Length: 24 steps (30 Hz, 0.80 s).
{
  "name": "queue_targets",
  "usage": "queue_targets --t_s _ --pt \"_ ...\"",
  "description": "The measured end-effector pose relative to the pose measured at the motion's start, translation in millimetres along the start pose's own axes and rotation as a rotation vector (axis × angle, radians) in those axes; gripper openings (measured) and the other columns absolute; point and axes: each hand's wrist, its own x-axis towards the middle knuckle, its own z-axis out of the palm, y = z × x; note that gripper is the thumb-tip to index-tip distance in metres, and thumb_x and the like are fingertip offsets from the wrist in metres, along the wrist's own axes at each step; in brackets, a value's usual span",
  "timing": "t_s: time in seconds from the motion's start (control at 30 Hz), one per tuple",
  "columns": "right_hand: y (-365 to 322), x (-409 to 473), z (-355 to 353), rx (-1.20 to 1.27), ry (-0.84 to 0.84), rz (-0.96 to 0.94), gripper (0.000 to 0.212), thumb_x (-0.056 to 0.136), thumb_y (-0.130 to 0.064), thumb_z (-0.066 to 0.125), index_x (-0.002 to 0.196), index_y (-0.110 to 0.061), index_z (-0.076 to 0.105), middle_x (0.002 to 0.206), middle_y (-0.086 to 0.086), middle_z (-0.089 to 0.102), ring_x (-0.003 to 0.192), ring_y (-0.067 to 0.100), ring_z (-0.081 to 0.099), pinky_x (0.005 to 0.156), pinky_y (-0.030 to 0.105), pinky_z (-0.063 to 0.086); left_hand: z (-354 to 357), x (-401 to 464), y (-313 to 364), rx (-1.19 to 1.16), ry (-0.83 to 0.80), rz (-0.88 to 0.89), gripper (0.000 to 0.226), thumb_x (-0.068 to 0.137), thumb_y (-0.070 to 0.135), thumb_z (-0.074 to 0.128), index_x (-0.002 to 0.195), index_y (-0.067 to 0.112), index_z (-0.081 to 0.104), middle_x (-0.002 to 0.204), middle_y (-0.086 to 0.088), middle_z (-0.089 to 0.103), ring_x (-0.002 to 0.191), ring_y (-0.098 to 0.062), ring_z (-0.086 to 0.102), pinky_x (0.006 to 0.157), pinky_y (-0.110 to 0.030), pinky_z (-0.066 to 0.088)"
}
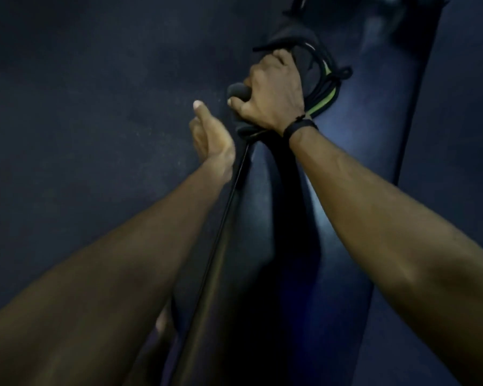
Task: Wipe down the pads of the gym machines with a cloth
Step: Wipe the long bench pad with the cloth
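A foam-covered handle (238, 91) is gripped by the right hand (273, 93), the fingers and thumb curled round it, with dark fabric bunched under and behind the palm. The handle is taken as the landmark. Whether that dark fabric (247, 129) is the wiping cloth or part of the machine's strap cannot be told; the scene is dim and the material is black on black. Behind the handle, past the knuckles, a bundle of black cords with a green-yellow stripe (325, 90) is looped and knotted, probably an attachment hung out of the way. A dark wristband (301, 126) is worn on the right wrist.

The left hand (209, 132) is held just to the left of the handle, not touching it, with the thumb raised and the palm turned toward the handle; its fingers are hidden behind the palm, so its state cannot be told. It is judged to be poised either to steady the handle or to take the fabric.

Below the handle and running toward the viewer, a thin dark rod or cable (221, 227) is seen, and to the right of it a long blue padded surface (354, 190), judged to be the pad to be wiped. The grip on the handle is judged to hold the attachment clear of that pad. The upper end of the machine is cut off at the top edge, and the dark floor (81, 93) to the left of the handle shows little detail.
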Motion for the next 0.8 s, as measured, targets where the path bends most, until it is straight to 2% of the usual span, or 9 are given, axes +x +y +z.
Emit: queue_targets --t_s 0.1,0.17,0.3,0.43,0.57,0.67,0.8 --pt "-45.2 -62.7 4.6 -0.010 -0.042 -0.027 0.054 0.082 -0.056 0.048 0.085 -0.010 0.076 0.089 0.009 0.072 0.096 0.030 0.060 0.106 0.042 0.032 -83.6 -12.0 -39.5 0.042 -0.023 0.003 0.066 0.104 0.060 0.026 0.153 0.016 0.037 0.153 -0.006 0.043 0.136 -0.025 0.045 0.112 -0.041 0.037" --pt "-73.9 -100.5 5.3 -0.005 -0.057 -0.033 0.054 0.081 -0.055 0.048 0.080 -0.009 0.077 0.082 0.008 0.071 0.091 0.029 0.060 0.105 0.043 0.034 -108.4 -17.4 -49.6 0.091 -0.052 0.008 0.066 0.104 0.060 0.025 0.151 0.016 0.040 0.151 -0.006 0.045 0.133 -0.024 0.047 0.113 -0.047 0.039" --pt "-127.4 -178.2 5.1 -0.004 -0.094 -0.077 0.051 0.082 -0.055 0.052 0.080 -0.011 0.077 0.080 0.009 0.070 0.091 0.029 0.059 0.104 0.045 0.034 -146.1 -43.5 -63.4 0.157 -0.124 0.063 0.066 0.105 0.059 0.024 0.150 0.014 0.042 0.150 -0.005 0.045 0.132 -0.021 0.046 0.113 -0.048 0.039" --pt "-181.2 -253.6 0.7 0.074 -0.143 -0.100 0.047 0.083 -0.051 0.059 0.082 -0.008 0.077 0.078 0.011 0.068 0.093 0.030 0.058 0.106 0.046 0.033 -177.5 -56.9 -71.0 0.242 -0.174 0.082 0.065 0.106 0.056 0.024 0.146 0.011 0.048 0.147 -0.012 0.049 0.133 -0.027 0.049 0.111 -0.051 0.041" --pt "-216.5 -302.7 0.1 0.121 -0.192 -0.103 0.046 0.083 -0.049 0.060 0.089 -0.007 0.078 0.085 0.010 0.069 0.101 0.031 0.058 0.112 0.046 0.027 -198.0 -68.1 -86.5 0.304 -0.228 0.094 0.066 0.105 0.057 0.027 0.138 0.009 0.056 0.126 -0.011 0.062 0.121 -0.030 0.056 0.106 -0.055 0.045" --pt "-235.4 -334.7 2.2 0.182 -0.206 -0.093 0.046 0.088 -0.047 0.056 0.096 -0.007 0.077 0.095 0.010 0.072 0.109 0.031 0.058 0.116 0.045 0.022 -208.7 -77.1 -103.4 0.366 -0.265 0.078 0.070 0.101 0.063 0.027 0.136 0.011 0.059 0.120 -0.011 0.064 0.115 -0.030 0.060 0.104 -0.055 0.046" --pt "-252.2 -370.2 3.7 0.235 -0.207 -0.095 0.039 0.084 -0.045 0.068 0.090 -0.007 0.077 0.097 0.009 0.069 0.108 0.030 0.057 0.115 0.046 0.025 -213.2 -88.5 -121.8 0.417 -0.284 0.068 0.065 0.104 0.060 0.027 0.125 0.013 0.067 0.102 0.001 0.065 0.098 -0.015 0.061 0.104 -0.047 0.046"
